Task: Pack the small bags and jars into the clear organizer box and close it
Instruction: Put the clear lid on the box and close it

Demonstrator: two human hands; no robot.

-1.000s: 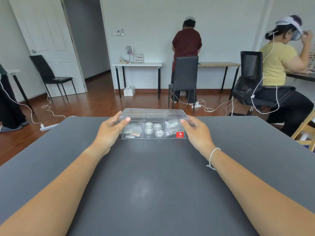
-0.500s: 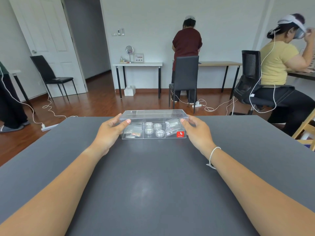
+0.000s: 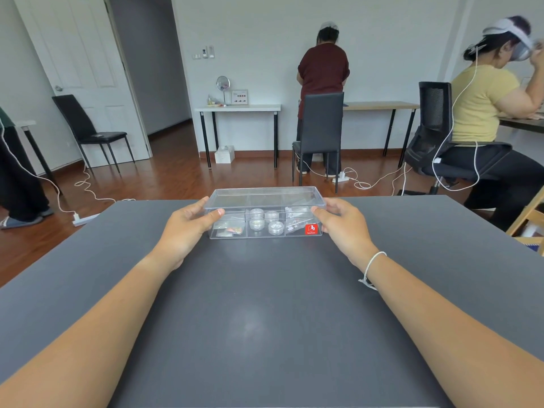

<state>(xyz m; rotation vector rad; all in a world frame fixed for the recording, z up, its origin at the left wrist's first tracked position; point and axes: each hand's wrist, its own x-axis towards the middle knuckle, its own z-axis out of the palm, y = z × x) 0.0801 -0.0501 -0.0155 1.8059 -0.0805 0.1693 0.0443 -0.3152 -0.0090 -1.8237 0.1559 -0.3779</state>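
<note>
Clear organizer box (image 3: 265, 213) gripped by both hands.

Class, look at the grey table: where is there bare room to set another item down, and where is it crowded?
Bare: the wide grey table between the two forearms, nearer than the clear organizer box, and the table's outer parts beyond each arm. Crowded: the box's two ends, where the left hand and right hand grip it.

A red label (image 3: 311, 230) marks the clear organizer box (image 3: 265, 198), which stands on the dark grey table (image 3: 265, 319).
</note>
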